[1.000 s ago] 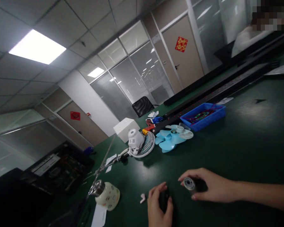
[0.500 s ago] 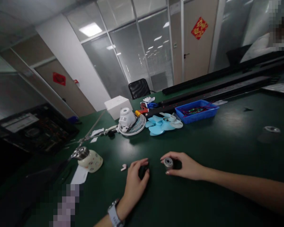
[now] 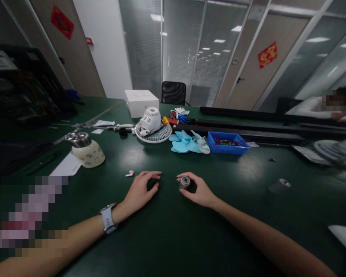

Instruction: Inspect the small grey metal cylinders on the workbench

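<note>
My left hand [image 3: 140, 191], with a watch on its wrist, rests on the dark green table [image 3: 173, 238] and curls round a small black part [image 3: 151, 183]. A little to its right, my right hand [image 3: 200, 191] grips a small dark cylinder with a silver metal end [image 3: 185, 182], which lies on the table. Between the two hands is a narrow gap. A tiny pale piece [image 3: 129, 174] lies just left of my left hand.
Farther back lie a white fan motor on its grille [image 3: 152, 129], light blue fan blades [image 3: 188, 141], a blue tray [image 3: 227, 142], a white box [image 3: 140, 102] and a cream mug [image 3: 87, 151]. A grey cylinder [image 3: 280, 185] lies at right. Another person sits at far right.
The camera has tilted down and levelled, so the table now looks flat. Both hands stay on their parts, and more of my forearms and the watch show.
</note>
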`<state>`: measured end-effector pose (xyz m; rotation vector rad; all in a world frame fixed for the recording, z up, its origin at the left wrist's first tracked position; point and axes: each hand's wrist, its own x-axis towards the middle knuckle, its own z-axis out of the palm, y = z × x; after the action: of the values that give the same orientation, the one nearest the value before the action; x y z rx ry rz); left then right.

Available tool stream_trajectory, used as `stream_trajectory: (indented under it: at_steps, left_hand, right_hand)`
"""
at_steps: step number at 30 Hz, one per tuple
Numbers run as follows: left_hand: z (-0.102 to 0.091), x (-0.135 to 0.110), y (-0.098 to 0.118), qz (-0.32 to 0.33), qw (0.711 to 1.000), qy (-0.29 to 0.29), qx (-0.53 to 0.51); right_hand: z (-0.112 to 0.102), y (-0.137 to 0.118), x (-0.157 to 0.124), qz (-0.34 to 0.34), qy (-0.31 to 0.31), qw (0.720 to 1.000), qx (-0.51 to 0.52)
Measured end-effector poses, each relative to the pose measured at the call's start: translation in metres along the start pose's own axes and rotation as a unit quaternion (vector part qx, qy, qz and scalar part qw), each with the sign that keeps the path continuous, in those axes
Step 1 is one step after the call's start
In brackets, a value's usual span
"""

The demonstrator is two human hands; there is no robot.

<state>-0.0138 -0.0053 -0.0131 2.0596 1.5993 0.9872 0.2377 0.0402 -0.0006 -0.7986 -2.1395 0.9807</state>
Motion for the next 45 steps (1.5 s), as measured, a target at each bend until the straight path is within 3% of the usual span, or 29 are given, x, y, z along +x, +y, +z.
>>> stream_trajectory:
  at_steps: [17, 25, 28, 31, 35, 37, 40, 42, 45]
  left_hand:
    - [0.007, 0.000, -0.009, 0.031, 0.998, 0.046, 0.003]
    - [0.004, 0.001, -0.003, 0.026, 0.999, 0.030, 0.009]
    - [0.001, 0.001, 0.001, 0.018, 0.999, 0.016, 0.023]
    - [0.000, 0.001, 0.002, 0.016, 0.999, 0.005, 0.032]
    - [0.001, 0.000, -0.001, 0.026, 0.999, 0.009, 0.039]
    - [0.002, 0.000, -0.003, 0.029, 0.999, 0.012, 0.036]
    - [0.003, 0.001, -0.005, 0.032, 0.999, 0.014, 0.036]
    - [0.002, 0.002, -0.004, 0.030, 0.999, 0.014, 0.036]
    - [0.000, 0.001, 0.001, 0.003, 1.000, 0.012, 0.016]
  right_hand:
    - [0.000, -0.003, 0.000, 0.009, -0.010, 1.000, -0.009]
    - [0.002, -0.003, 0.000, 0.001, 0.039, 0.997, -0.072]
    - [-0.008, -0.002, 0.000, 0.020, 0.047, 0.994, -0.096]
    - [-0.041, 0.005, -0.002, 0.071, 0.024, 0.989, -0.127]
    - [-0.119, 0.029, -0.012, 0.171, 0.018, 0.957, -0.232]
    - [-0.163, 0.043, -0.020, 0.233, 0.015, 0.921, -0.312]
    - [-0.221, 0.058, -0.032, 0.345, 0.011, 0.844, -0.411]
    - [-0.249, 0.062, -0.040, 0.406, 0.016, 0.801, -0.440]
    - [-0.271, 0.061, -0.045, 0.448, 0.033, 0.770, -0.454]
